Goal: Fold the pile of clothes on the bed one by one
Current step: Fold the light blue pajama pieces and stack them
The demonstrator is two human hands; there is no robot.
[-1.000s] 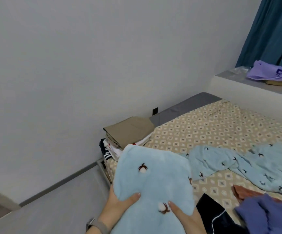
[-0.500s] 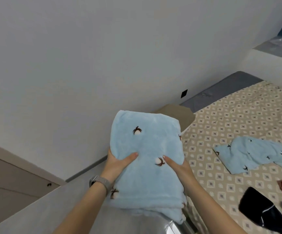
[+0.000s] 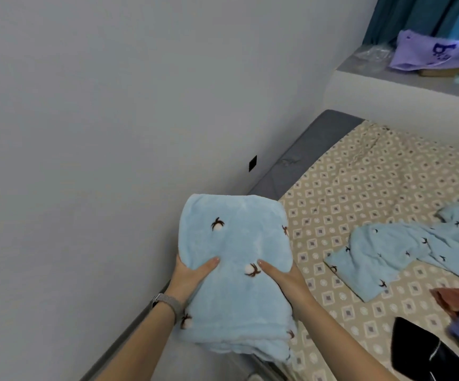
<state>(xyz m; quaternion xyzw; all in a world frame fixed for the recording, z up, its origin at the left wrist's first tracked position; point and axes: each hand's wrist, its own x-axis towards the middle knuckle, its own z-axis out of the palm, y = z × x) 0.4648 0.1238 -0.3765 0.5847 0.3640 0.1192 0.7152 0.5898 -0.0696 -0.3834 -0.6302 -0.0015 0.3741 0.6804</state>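
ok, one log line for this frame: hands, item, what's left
left hand: grips folded blue garment | right hand: grips same | bed: unfolded blue garment, black garment unfolded

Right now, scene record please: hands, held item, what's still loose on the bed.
held: folded blue fleece, lifted over the bed's corner
left hand: grips its left edge, thumb on top
right hand: grips its right edge, thumb on top
unfolded: matching blue garment spread on bed
also loose: black item, rust cloth
sill: purple cloth
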